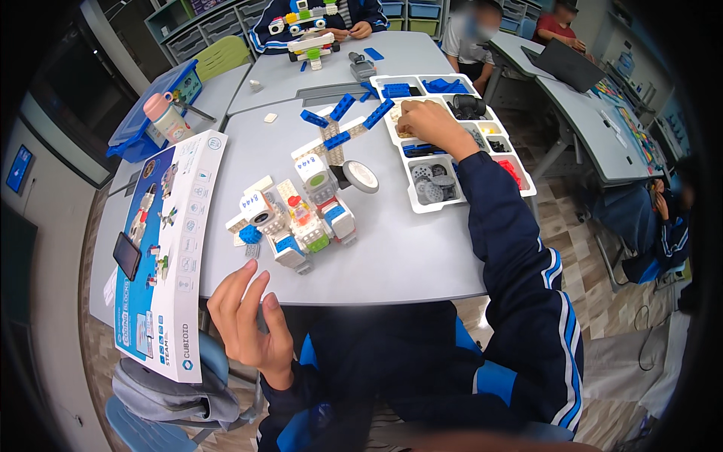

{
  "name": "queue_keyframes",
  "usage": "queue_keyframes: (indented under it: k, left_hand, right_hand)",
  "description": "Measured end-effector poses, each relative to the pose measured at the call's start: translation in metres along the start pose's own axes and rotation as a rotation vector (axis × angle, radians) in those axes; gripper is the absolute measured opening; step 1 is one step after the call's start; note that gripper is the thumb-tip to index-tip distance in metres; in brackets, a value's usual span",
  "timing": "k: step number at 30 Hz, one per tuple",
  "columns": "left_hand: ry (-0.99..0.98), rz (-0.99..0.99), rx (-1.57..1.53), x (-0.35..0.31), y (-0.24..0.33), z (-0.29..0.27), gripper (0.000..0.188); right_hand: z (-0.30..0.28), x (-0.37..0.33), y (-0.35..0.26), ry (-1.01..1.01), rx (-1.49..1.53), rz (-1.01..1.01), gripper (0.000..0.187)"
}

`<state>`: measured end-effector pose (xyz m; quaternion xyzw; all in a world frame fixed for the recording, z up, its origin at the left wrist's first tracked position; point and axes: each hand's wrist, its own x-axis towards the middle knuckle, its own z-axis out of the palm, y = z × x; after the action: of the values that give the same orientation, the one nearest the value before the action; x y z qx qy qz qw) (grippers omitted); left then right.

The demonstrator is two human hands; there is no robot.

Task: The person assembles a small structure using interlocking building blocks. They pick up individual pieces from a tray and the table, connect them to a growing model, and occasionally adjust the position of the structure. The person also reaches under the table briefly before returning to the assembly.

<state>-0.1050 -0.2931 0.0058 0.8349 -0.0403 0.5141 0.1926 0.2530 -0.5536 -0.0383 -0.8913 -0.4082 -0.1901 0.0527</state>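
My left hand point(252, 320) is raised off the table's near edge, fingers spread, with nothing in it. My right hand point(433, 124) reaches into a white sorting tray point(418, 202), over a compartment of small light-coloured pieces. Its fingers are curled together, and whatever they pinch is hidden. Between my hands stands a building-block model point(301, 215) of white bricks, with blue and green parts, a small red-and-yellow piece in the middle and blue bricks on raised arms. A white-rimmed wheel point(361, 177) sticks out at its right. Grey gears point(431, 184) fill the tray's near-left compartment.
To the left leans a large kit box point(192, 248), with a phone point(126, 256) on it. A pink-capped bottle point(167, 117) and a blue bin point(151, 113) stand behind. Across the table, a person handles another block model point(312, 47). A small white piece point(270, 117) lies on the tabletop.
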Motion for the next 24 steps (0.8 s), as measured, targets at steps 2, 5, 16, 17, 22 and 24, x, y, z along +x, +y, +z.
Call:
queue_keyframes:
  k: [2, 5, 16, 17, 22, 24]
  left_hand:
    - [-0.001, -0.002, 0.002, 0.0, -0.001, -0.003, 0.02]
    - [0.002, -0.009, -0.002, 0.0, -0.002, -0.004, 0.02]
    - [-0.011, -0.013, -0.024, 0.001, -0.002, -0.005, 0.02]
    - [-0.015, -0.018, -0.022, 0.001, -0.002, -0.005, 0.02]
    - [-0.016, -0.04, -0.035, -0.001, -0.002, -0.005, 0.02]
    - [-0.018, -0.048, -0.034, -0.003, -0.002, -0.005, 0.02]
  right_hand:
    - [-0.001, -0.001, 0.002, -0.031, -0.078, -0.002, 0.01]
    - [-0.006, -0.006, 0.01, -0.041, -0.075, 0.022, 0.01]
    - [-0.01, -0.013, 0.017, -0.066, -0.026, 0.032, 0.017]
    - [-0.011, -0.014, 0.017, -0.064, -0.048, 0.023, 0.018]
    - [-0.01, -0.016, 0.015, -0.045, -0.044, -0.008, 0.016]
    - [-0.01, -0.016, 0.016, -0.052, -0.046, 0.001, 0.014]
